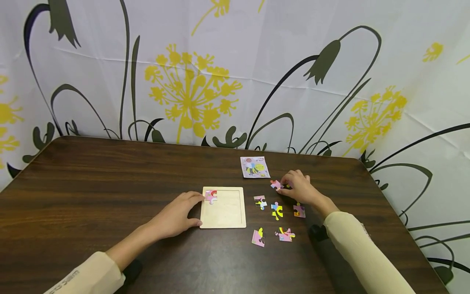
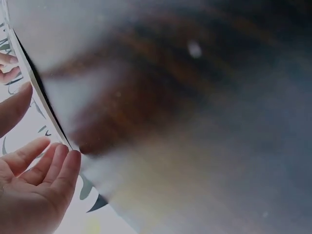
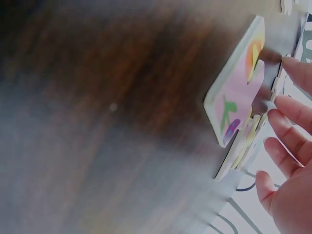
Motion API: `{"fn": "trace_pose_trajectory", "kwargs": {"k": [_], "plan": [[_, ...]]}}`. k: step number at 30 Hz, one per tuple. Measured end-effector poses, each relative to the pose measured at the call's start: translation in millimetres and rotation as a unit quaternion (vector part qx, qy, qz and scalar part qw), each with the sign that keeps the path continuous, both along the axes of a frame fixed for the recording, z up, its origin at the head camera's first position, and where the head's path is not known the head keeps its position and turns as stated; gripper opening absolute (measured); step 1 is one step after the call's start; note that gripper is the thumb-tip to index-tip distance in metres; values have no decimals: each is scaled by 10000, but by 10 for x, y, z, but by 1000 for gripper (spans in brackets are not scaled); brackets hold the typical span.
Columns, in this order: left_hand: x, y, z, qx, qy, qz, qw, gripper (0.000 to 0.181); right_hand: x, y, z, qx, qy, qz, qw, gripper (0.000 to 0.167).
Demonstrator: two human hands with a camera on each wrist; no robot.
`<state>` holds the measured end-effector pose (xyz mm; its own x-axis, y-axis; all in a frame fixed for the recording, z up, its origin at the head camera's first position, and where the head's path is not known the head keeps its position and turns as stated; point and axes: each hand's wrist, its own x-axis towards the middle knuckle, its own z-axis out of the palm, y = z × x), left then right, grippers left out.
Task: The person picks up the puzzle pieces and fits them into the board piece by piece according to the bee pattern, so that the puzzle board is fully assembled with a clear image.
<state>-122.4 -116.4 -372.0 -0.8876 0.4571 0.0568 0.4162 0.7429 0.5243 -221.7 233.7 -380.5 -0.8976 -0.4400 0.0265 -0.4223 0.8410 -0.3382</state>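
Wooden tray on desk, corner piece in its far left; left hand, fingers wide, touching left edge. Right hand, fingers at second piece, right of tray; grip cannot be told.

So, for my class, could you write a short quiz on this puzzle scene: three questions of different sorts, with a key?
1. In the head view, which corner of the wooden tray holds a puzzle piece?
A) near right
B) far left
C) far right

2. True or false: the left hand is at the tray's left edge.

3. Fill in: the hand nearer the picture card is the ____ hand.

Key:
1. B
2. True
3. Right: the right hand is nearer.
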Motion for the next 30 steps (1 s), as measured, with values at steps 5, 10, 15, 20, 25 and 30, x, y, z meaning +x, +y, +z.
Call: {"fn": "trace_pose_trajectory", "kwargs": {"k": [5, 10, 15, 20, 25, 30], "plan": [[-4, 7, -17, -8, 1, -55, 10000, 52, -3, 9, -6, 28, -7, -15, 10000, 21], [-7, -2, -28, -52, -62, -80, 9999, 54, -7, 7, -8, 25, -1, -20, 10000, 20], [-4, -15, -29, -22, -25, -102, 9999, 53, -8, -1, -11, -80, -16, 30, 10000, 20], [-3, -18, -27, -24, 7, -123, 9999, 53, -8, -7, -18, -156, 3, 79, 9998, 19], [-5, -20, -30, -26, 20, -111, 9999, 53, -17, -19, -24, -271, -14, 83, 9996, 18], [-6, -22, -33, -23, 33, -114, 9999, 53, -25, -30, -19, -384, -52, 110, 9992, 17]]}}
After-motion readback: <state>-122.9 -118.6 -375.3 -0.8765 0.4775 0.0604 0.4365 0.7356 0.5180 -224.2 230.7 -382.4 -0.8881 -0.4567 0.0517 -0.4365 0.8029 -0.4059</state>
